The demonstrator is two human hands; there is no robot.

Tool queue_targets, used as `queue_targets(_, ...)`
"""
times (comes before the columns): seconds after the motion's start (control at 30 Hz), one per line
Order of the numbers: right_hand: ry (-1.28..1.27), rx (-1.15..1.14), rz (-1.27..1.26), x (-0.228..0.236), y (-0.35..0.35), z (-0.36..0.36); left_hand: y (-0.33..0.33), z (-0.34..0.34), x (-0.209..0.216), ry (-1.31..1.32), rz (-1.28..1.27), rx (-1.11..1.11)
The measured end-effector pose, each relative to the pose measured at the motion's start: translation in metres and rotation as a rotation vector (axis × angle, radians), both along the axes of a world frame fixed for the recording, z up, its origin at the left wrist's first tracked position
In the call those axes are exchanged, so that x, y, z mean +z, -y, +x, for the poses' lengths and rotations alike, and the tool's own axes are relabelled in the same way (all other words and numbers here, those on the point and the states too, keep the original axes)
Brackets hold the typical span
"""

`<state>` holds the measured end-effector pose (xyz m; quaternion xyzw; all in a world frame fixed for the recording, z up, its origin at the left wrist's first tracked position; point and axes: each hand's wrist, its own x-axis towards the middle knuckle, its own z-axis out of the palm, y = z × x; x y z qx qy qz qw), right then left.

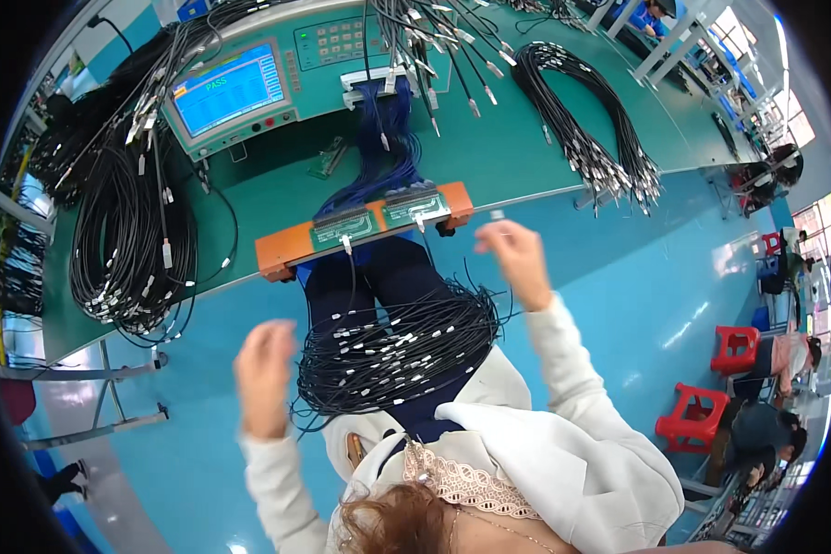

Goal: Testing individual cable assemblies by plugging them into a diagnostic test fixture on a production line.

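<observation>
My right hand (pixel 519 263) is raised to the right of an orange fixture block (pixel 282 251), its thumb and fingertips pinched together. A small pale piece (pixel 497 214) shows just beyond those fingertips; whether they grip it is unclear. Smeared by motion, my left hand (pixel 266 377) hovers left of my lap, beside a bundle of black cables (pixel 397 346) with white connector ends. Two green circuit boards (pixel 343 229) sit on the block, and a white cable plug (pixel 346 242) meets the left one. A second plug (pixel 420 220) is at the right board.
Blue wires (pixel 379 138) run from the boards to a tester (pixel 226 88) with a lit screen. Coiled black cables (pixel 134 240) hang at the table's left; another bundle (pixel 586 111) lies right on the green table (pixel 489 157). Red stools (pixel 692 417) and people are farther right.
</observation>
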<state>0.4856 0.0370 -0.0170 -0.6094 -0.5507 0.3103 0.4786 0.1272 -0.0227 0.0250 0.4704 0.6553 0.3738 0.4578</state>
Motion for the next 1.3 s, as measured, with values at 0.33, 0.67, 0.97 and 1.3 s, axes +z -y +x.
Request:
queue_targets(0.33,-0.292,0.143,-0.335,-0.039,-0.011,-0.073,-0.045,0.106,-0.079,-0.231,0.311,-0.009)
queue_targets(0.67,0.556,-0.6,-0.067,-0.024,0.053,0.165,0.046,-0.13,-0.019,-0.25,0.19,0.613)
queue_targets(0.97,-0.345,-0.112,0.06,0.057,0.042,0.074,0.074,-0.115,0.052,0.4,0.367,0.664)
queue_targets(1.3,-0.297,0.631,-0.366,0.039,0.075,-0.154,0.008,0.093,0.003,0.474,0.479,0.157)
